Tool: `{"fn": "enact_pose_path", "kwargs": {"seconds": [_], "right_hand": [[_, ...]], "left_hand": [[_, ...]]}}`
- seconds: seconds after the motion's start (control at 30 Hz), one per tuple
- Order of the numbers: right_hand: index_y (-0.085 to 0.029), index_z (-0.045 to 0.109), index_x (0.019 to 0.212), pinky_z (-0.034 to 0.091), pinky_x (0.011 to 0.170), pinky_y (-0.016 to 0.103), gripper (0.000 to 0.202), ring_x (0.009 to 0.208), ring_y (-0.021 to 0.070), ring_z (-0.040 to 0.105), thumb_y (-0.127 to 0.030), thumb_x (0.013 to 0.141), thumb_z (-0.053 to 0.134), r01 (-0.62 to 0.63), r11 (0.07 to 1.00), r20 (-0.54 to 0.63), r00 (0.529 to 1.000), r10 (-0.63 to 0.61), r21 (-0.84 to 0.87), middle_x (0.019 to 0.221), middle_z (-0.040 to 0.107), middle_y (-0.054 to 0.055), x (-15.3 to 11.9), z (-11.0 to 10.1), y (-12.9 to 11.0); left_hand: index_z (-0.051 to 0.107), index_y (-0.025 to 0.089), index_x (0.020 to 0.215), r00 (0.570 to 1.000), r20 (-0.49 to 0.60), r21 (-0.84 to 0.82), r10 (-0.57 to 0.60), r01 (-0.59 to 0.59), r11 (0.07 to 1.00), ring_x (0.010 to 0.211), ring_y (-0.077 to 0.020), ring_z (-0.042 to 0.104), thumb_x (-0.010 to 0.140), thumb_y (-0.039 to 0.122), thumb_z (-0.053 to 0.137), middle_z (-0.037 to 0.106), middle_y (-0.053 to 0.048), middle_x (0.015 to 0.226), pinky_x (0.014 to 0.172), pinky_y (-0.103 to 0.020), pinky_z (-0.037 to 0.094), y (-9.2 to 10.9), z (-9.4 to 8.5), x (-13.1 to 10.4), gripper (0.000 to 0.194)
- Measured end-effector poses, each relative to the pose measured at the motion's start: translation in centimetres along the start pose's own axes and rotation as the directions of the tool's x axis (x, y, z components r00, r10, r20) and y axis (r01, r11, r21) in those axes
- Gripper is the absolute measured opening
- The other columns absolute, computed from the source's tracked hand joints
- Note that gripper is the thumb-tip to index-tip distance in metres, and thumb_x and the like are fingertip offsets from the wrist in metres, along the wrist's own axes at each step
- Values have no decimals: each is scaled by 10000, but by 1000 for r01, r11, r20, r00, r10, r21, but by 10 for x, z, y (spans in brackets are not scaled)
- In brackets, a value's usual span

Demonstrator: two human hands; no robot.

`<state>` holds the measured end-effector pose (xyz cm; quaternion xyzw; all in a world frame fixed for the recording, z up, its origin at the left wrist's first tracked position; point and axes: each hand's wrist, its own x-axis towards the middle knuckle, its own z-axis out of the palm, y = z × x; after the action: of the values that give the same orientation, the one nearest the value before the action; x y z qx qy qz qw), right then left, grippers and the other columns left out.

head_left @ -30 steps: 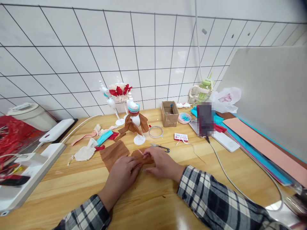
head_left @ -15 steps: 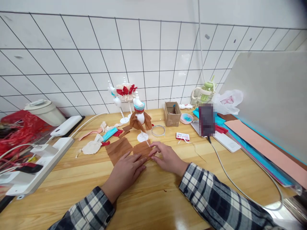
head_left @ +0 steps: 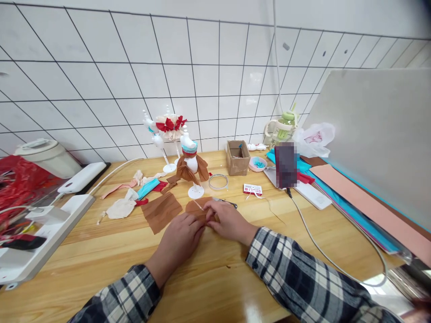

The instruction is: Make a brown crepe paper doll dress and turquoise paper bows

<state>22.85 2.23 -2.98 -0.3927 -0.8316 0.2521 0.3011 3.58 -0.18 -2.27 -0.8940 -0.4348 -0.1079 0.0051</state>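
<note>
Left hand [head_left: 182,235]: laid over the near side of the cloth, fingers close together; cannot tell whether it grips an edge.
Right hand [head_left: 224,220]: at the cloth's right side, thumb and fingers narrow; its hold is unclear.
Cloth [head_left: 193,208]: brown, flat on the desk [head_left: 202,282], under the fingers of both hands.
Stick [head_left: 198,204]: thin, pale, over the cloth, by the right fingers.
Square [head_left: 161,212]: 1 brown piece, left of the cloth.
Snips [head_left: 230,203]: just beyond the right hand.
Forms [head_left: 191,165]: 3, upright, towards the desk's far edge.
</note>
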Motion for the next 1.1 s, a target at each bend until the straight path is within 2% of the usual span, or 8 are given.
{"fn": "enact_pose_path", "kwargs": {"seconds": [0.07,0.23,0.43,0.53,0.63,0.8,1.0,1.1], "right_hand": [[-214,487,1063,388,843,326,396,895,174,597,-84,729,658,-11,1000,-44,999,10,-24,838,680,-19,0,1,-1],[-210,489,1047,403,785,294,399,817,158,600,-39,715,629,-66,996,23,997,68,-56,806,667,-21,0,3,3],[-215,476,1065,408,764,288,403,811,161,609,-71,723,634,-90,996,35,995,91,-24,796,666,-23,-1,5,4],[-213,480,1056,414,715,268,384,766,147,609,-56,731,611,-115,993,38,993,115,-2,807,654,-21,-1,5,2],[-213,481,1043,406,655,238,374,729,126,594,-28,735,585,-124,992,50,991,124,7,827,635,-17,-1,6,1],[-209,467,1033,389,645,242,366,724,133,578,-22,737,576,-107,993,71,991,110,-48,792,627,-24,0,8,0],[-201,503,963,394,714,277,217,822,174,536,-68,795,535,31,977,64,998,-18,-210,857,610,21,-1,7,-5],[-200,500,950,392,713,271,214,825,172,530,-65,791,546,29,977,59,998,-17,-213,872,612,21,-1,7,-4]], "left_hand": [[692,206,908,1000,16,-20,-8,8,1000,818,-210,591,921,252,431,669,-64,821,748,-356,452,0,2,4,265],[701,213,872,999,41,-24,-20,21,999,778,-205,609,910,234,441,672,-61,803,717,-350,448,-2,0,4,263],[682,220,964,995,62,-89,-80,86,992,795,-194,630,926,241,421,694,-57,853,729,-322,474,-4,1,-3,264],[687,217,905,990,85,-67,-115,121,990,775,-197,631,922,261,433,689,-52,838,689,-314,478,-3,0,-2,259],[689,207,869,992,73,-26,-105,107,994,766,-203,625,918,265,438,682,-52,809,690,-328,477,-2,-2,-1,262],[694,205,846,998,2,0,-62,62,998,797,-215,597,908,256,455,665,-64,821,744,-365,465,-1,-3,-1,252],[682,231,969,999,20,-45,-37,37,998,823,-214,618,912,215,459,698,-50,895,743,-363,461,-5,1,-3,230],[686,241,983,999,29,-37,-34,35,999,822,-220,624,918,234,458,707,-50,889,738,-368,459,-6,2,-3,237]]}}
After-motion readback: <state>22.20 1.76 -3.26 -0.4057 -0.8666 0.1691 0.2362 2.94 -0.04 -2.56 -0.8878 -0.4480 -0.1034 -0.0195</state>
